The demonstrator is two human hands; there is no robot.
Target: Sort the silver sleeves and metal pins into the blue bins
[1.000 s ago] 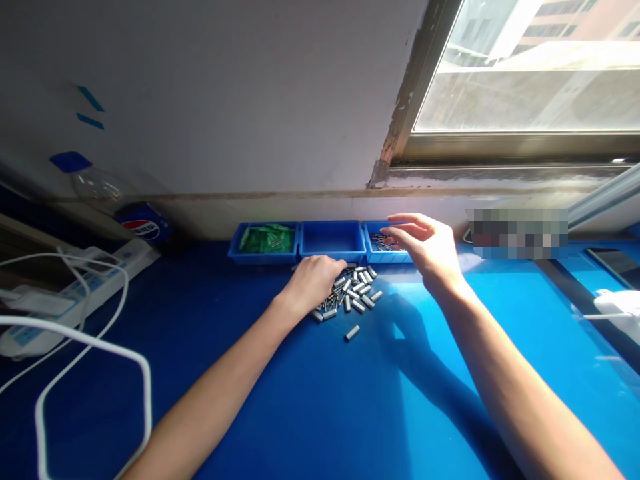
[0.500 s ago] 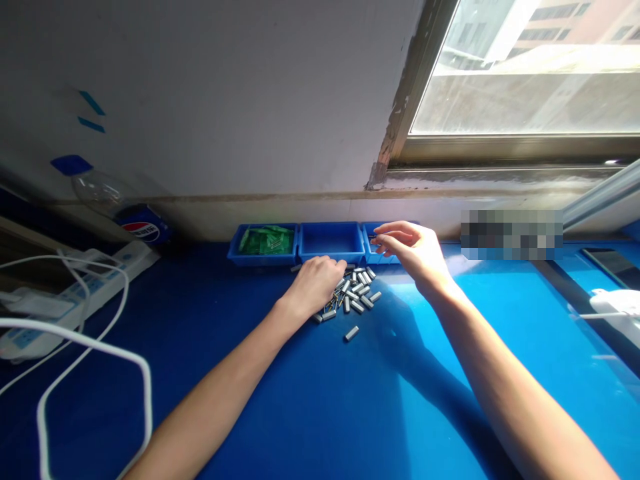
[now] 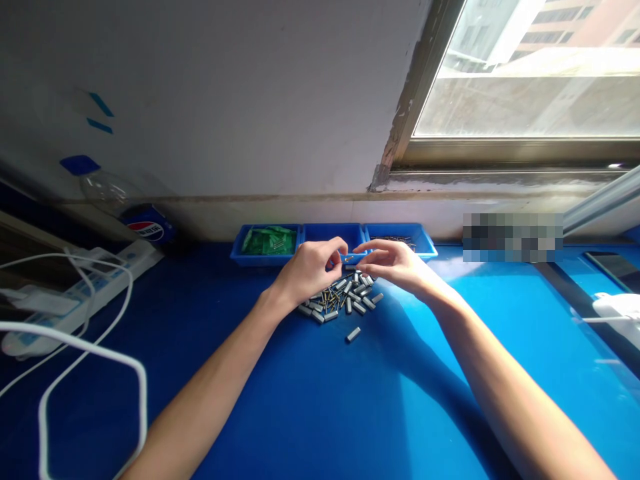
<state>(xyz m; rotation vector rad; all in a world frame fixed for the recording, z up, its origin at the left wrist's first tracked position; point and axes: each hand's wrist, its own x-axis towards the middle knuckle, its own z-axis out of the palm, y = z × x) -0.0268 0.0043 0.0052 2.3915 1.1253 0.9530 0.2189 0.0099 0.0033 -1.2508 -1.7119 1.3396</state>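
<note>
My left hand (image 3: 313, 267) and my right hand (image 3: 393, 261) meet just above a pile of small grey metal cylinders (image 3: 345, 299) on the blue table (image 3: 320, 400). Both hands are closed in a pinch around a small metal piece (image 3: 349, 257) held between their fingertips. One loose cylinder (image 3: 353, 334) lies apart, nearer to me. Behind the hands stand three blue bins in a row: the left bin (image 3: 267, 241) holds green parts, the middle bin (image 3: 327, 233) looks empty, and the right bin (image 3: 405, 240) holds thin dark metal pins.
A plastic cola bottle (image 3: 127, 210) lies against the wall at left. A white power strip (image 3: 75, 283) and white cables (image 3: 90, 360) occupy the left of the table. A window sill runs at right, with a white object (image 3: 615, 307) at the right edge.
My right hand drew back from the right bin to the pile. My left hand lifted off the cylinders, and both now pinch a small piece between them.
</note>
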